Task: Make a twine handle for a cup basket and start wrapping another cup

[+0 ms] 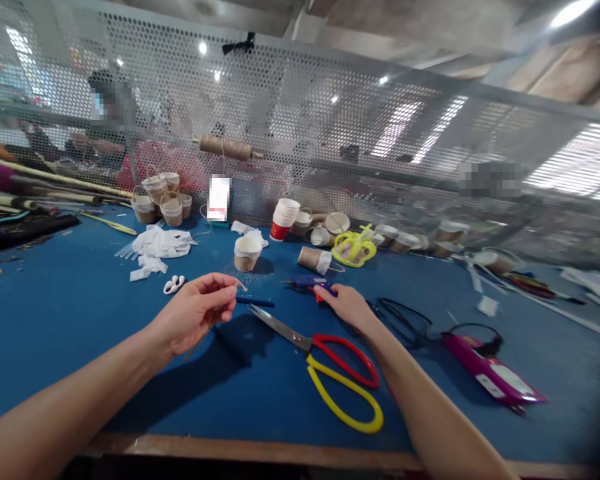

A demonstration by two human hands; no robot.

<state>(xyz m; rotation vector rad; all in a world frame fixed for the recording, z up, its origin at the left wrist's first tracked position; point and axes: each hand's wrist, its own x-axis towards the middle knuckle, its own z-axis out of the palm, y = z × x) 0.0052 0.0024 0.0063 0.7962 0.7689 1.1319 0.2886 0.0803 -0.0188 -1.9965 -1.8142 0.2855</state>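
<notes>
My left hand [195, 313] hovers over the blue table [80, 313], its fingers pinched on a short piece of brown twine [241, 286]. My right hand [347, 305] reaches forward and rests on a blue glue gun [307, 284] with a red trigger, its fingers curled around the handle. A blue pen [254, 302] lies between the hands. Large scissors [330, 367] with one red and one yellow handle lie open just in front of them. A small twine-wrapped paper cup [247, 253] stands beyond the left hand.
Several twine-wrapped cups [163, 197] stand at the back left, with white fabric scraps [157, 247] and small white snips [173, 285]. Stacked paper cups [283, 219], a yellow crown [354, 248], a twine spool [225, 147] and a purple device [495, 375] with black cable lie around. A person sits behind the mesh screen.
</notes>
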